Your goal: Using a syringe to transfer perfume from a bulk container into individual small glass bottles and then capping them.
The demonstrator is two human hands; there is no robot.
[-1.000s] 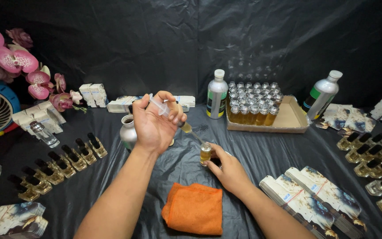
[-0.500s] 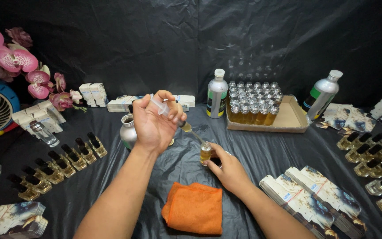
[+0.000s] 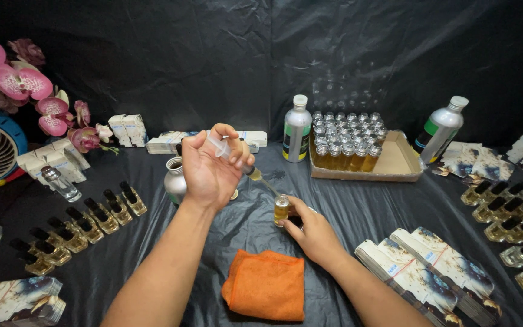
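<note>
we grip clear plastic syringe [image 3: 231,152] in left hand [image 3: 213,166], tilted so tip meets vial mouth | right hand [image 3: 315,233] closed round small glass vial of amber liquid [image 3: 281,209], steadying it upright on desk, just above folded orange cloth [image 3: 266,284]

A: How many tall silver metal bottles with white caps [image 3: 297,128] stand on the black sheet?
B: Two; a third, short silver metal flask [image 3: 175,180], stands uncapped.
A: Cloths and syringes?
B: One folded orange cloth [image 3: 266,284]; one clear plastic syringe [image 3: 237,158].
A: The small capped glass vials in the shallow cardboard tray [image 3: 404,165]?
B: Too crowded to count exactly.
</note>
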